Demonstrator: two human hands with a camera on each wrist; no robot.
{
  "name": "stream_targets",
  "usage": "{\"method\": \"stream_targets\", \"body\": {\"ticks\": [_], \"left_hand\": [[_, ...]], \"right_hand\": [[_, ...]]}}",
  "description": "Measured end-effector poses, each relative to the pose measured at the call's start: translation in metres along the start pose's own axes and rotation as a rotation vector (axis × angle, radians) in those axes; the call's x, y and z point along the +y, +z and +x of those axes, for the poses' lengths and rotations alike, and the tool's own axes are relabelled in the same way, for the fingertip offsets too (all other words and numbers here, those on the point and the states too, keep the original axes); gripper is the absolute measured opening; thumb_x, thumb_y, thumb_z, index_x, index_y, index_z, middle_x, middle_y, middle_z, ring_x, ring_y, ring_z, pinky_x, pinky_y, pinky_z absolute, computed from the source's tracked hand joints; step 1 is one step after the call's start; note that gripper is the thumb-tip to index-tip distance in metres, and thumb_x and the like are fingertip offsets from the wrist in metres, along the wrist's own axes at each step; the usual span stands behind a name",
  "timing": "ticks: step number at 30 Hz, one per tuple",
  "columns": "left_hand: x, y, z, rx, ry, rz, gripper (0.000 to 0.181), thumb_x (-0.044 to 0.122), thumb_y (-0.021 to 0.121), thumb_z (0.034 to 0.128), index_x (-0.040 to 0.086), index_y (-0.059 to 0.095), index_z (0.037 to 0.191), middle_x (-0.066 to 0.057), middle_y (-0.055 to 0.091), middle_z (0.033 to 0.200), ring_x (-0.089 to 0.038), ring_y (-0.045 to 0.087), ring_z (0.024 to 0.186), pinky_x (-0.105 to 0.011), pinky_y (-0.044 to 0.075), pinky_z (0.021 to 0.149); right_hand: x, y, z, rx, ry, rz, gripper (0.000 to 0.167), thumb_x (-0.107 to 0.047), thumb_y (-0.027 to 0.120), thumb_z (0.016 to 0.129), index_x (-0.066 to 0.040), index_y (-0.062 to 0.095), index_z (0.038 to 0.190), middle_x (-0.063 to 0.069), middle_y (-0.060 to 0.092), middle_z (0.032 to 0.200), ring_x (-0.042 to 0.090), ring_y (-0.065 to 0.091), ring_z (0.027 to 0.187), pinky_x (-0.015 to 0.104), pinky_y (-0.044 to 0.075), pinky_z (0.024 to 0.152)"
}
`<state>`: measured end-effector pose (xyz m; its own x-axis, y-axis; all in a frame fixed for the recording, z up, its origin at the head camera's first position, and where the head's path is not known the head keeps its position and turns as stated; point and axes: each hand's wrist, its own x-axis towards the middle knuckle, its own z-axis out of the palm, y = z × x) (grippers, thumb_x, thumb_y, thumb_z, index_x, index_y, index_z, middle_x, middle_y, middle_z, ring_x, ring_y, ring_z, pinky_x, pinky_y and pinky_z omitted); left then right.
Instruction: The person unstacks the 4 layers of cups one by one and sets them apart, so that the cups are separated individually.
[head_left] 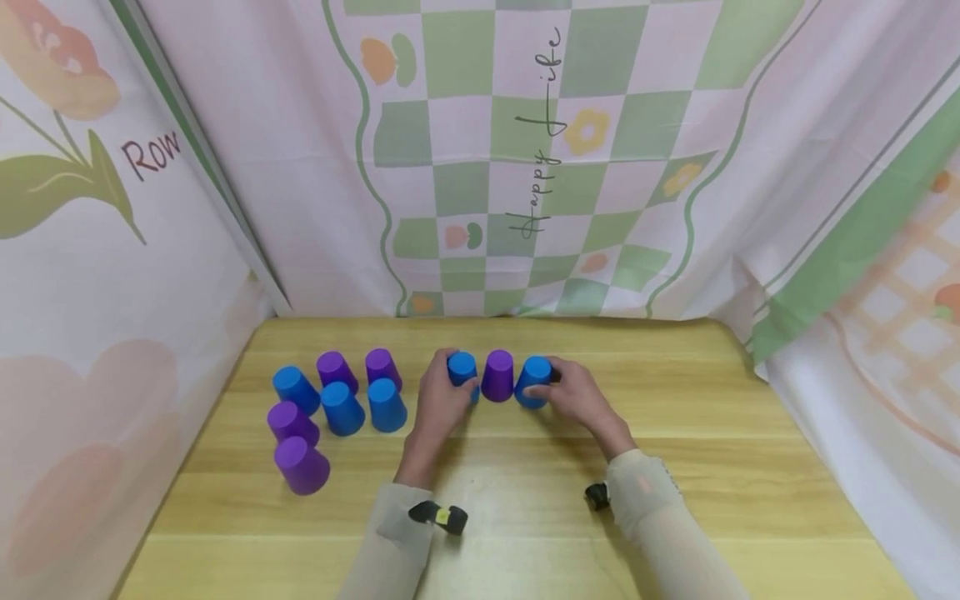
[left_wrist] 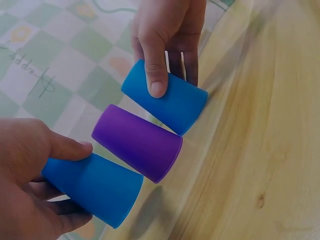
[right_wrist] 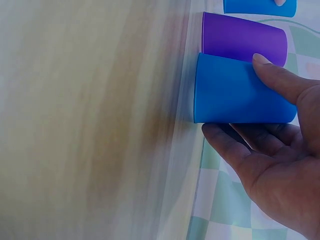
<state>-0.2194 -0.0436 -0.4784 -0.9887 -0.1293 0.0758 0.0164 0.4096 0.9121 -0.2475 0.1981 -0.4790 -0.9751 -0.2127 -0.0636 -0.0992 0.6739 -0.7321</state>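
Note:
Three upside-down cups stand in a row near the back middle of the table. My left hand (head_left: 446, 395) grips the left blue cup (head_left: 462, 367), thumb in front and fingers behind. In the middle is a purple cup (head_left: 498, 376), which neither hand holds. Around the right blue cup (head_left: 533, 385) are the thumb and fingers of my right hand (head_left: 577, 393). The right wrist view shows this blue cup (right_wrist: 240, 90) close beside the purple one (right_wrist: 245, 37). A small gap parts the left blue cup (left_wrist: 95, 190) from the purple cup (left_wrist: 137, 142) in the left wrist view.
Several more upside-down cups, blue (head_left: 342, 409) and purple (head_left: 302, 465), stand in a bent group on the table's left. The wooden table (head_left: 525, 533) ends at a checked curtain (head_left: 525, 167) behind. Fabric also hangs at both sides.

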Motion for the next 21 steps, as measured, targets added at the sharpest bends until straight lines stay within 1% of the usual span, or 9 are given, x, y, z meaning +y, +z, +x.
{"method": "stream_targets", "body": {"ticks": [6,12,17,21], "left_hand": [[0.002,-0.003,-0.005,-0.007,-0.007,0.008,0.054,0.009,0.078,0.0947,0.006,0.055,0.143,-0.016,0.061,0.145,-0.037,0.056,0.139,-0.056,0.046,0.118],[0.005,-0.006,-0.011,-0.009,-0.008,-0.005,0.054,0.01,0.078,0.0952,0.006,0.055,0.143,-0.016,0.061,0.146,-0.037,0.056,0.14,-0.058,0.045,0.117],[0.005,-0.007,-0.013,-0.011,-0.015,-0.006,0.055,0.01,0.078,0.0952,0.006,0.055,0.145,-0.015,0.061,0.147,-0.038,0.055,0.14,-0.059,0.045,0.118],[0.006,-0.008,-0.014,-0.019,-0.002,0.0,0.054,0.01,0.078,0.0948,0.007,0.056,0.144,-0.015,0.062,0.146,-0.037,0.056,0.139,-0.059,0.045,0.117]], "right_hand": [[0.002,0.002,0.002,-0.001,-0.002,-0.005,0.058,-0.03,0.08,0.094,-0.001,0.062,0.14,0.023,0.068,0.136,0.041,0.065,0.124,0.056,0.057,0.102],[0.003,0.001,0.002,-0.001,0.0,0.0,0.059,-0.03,0.08,0.094,0.0,0.062,0.141,0.024,0.068,0.136,0.042,0.065,0.125,0.056,0.056,0.103],[0.004,0.002,0.002,-0.01,0.001,0.002,0.058,-0.031,0.08,0.095,0.0,0.062,0.141,0.023,0.068,0.136,0.041,0.065,0.125,0.056,0.057,0.103],[0.003,0.002,0.002,-0.004,0.0,0.001,0.058,-0.03,0.08,0.094,0.0,0.062,0.141,0.023,0.068,0.135,0.041,0.065,0.124,0.056,0.057,0.102]]}}
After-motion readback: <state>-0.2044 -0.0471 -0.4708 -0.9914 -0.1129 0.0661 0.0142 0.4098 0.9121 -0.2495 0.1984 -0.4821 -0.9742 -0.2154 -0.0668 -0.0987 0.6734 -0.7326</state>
